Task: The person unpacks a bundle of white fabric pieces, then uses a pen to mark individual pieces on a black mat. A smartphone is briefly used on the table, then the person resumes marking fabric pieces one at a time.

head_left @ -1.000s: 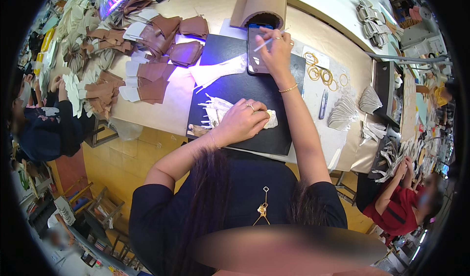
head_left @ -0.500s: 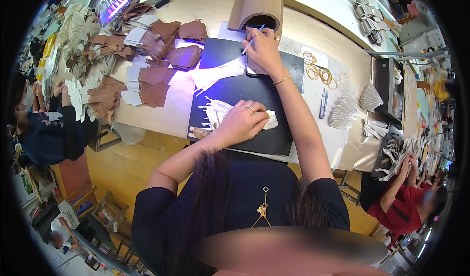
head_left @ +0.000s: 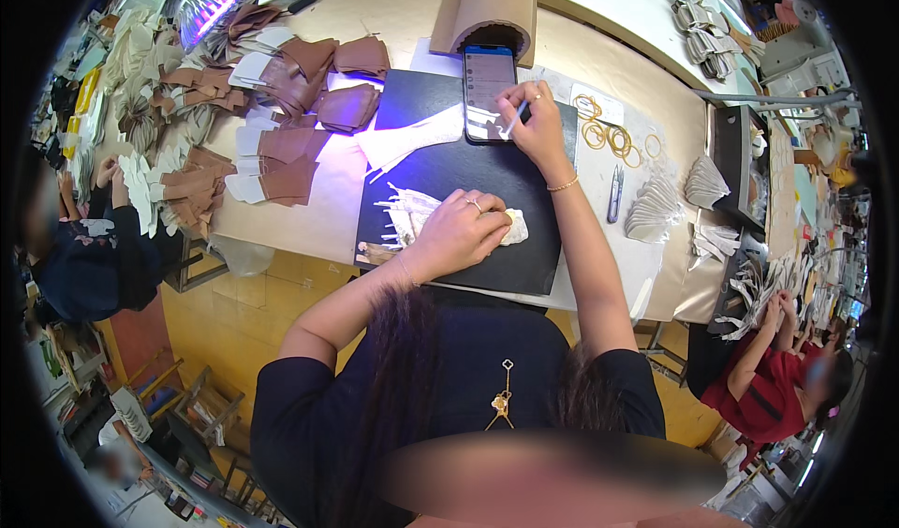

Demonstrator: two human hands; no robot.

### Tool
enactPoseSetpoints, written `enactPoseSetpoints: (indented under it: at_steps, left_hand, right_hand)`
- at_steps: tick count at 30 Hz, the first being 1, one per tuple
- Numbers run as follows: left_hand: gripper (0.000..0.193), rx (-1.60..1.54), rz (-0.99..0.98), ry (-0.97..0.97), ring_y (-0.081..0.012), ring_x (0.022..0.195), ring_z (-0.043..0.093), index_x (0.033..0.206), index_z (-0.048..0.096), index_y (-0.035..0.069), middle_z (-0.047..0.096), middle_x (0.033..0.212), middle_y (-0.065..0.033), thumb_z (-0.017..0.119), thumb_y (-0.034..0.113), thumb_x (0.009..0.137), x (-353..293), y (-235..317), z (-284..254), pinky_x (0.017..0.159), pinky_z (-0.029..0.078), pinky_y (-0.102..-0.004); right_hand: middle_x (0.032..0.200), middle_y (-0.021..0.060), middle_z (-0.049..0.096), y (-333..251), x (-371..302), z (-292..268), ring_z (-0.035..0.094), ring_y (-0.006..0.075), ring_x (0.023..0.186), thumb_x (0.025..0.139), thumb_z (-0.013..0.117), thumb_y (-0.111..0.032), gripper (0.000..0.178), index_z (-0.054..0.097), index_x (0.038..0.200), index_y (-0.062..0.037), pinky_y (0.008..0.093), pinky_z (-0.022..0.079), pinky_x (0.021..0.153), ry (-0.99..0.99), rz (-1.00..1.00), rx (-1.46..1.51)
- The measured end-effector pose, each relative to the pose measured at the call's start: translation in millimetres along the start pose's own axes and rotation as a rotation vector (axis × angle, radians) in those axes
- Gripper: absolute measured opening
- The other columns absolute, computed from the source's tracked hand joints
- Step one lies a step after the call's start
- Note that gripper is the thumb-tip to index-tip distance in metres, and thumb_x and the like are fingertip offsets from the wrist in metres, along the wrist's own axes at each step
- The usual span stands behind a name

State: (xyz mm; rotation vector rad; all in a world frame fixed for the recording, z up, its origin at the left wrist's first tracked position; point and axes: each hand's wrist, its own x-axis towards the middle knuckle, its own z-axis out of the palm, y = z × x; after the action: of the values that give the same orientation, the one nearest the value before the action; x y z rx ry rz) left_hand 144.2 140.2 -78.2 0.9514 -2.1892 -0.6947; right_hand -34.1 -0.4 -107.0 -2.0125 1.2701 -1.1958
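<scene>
My left hand (head_left: pixel 457 232) is closed over a bundle of off-white pieces (head_left: pixel 405 212). Their narrow strips fan out on its left, and a crumpled end shows past the fingertips. The bundle lies on a black board (head_left: pixel 534 264). In my right hand (head_left: pixel 537 127) is a thin pen-like tool (head_left: pixel 511 129), pinched with its tip down by the lower part of a phone (head_left: pixel 488 83). The phone's screen is lit, and its far end reaches the mouth of a brown half-round form. Left of the phone lies a flared white piece (head_left: pixel 417 140) under bright violet-white light.
Stacks of brown pieces (head_left: pixel 288 165) cover the table's left, under a lamp (head_left: pixel 213 8). Yellow rubber bands (head_left: pixel 613 140), small snips (head_left: pixel 615 194) and fanned grey-white pieces (head_left: pixel 648 215) lie on the right. The brown form (head_left: pixel 496 4) stands behind the board. Other people work at both sides.
My right hand has moved toward me and to the right with the pen-like tool, uncovering the phone's lit screen. My left hand stays on the off-white bundle.
</scene>
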Motion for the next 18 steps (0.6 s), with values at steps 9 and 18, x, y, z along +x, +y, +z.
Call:
enactPoseSetpoints:
  at_steps: [9, 18]
  left_hand:
    - [0.009, 0.004, 0.009, 0.011, -0.0222, 0.092, 0.062, 0.092, 0.069, 0.009, 0.065, 0.098, -0.0026, 0.072, 0.017, 0.088, 0.7, -0.6, 0.9, 0.081, 0.046, -0.037]
    - [0.009, 0.01, 0.006, 0.01, -0.0221, 0.093, 0.063, 0.091, 0.069, 0.009, 0.064, 0.097, -0.0028, 0.072, 0.016, 0.087, 0.8, -0.1, 1.2, 0.081, 0.046, -0.0369]
  right_hand:
    - [0.121, 0.0017, 0.074, 5.8, -11.3, 2.7, 0.051, 0.0284, 0.109, 0.087, 0.07, -0.022, 0.016, 0.063, 0.088, -0.0073, 0.0441, 0.032, 0.104, -0.001, -0.069, -0.225]
    - [0.079, 0.0026, 0.067, 6.6, -21.3, -5.9, 0.054, 0.0217, 0.09, 0.092, 0.066, -0.02, 0.017, 0.074, 0.081, -0.0099, 0.0376, 0.037, 0.094, 0.036, 0.008, -0.058]
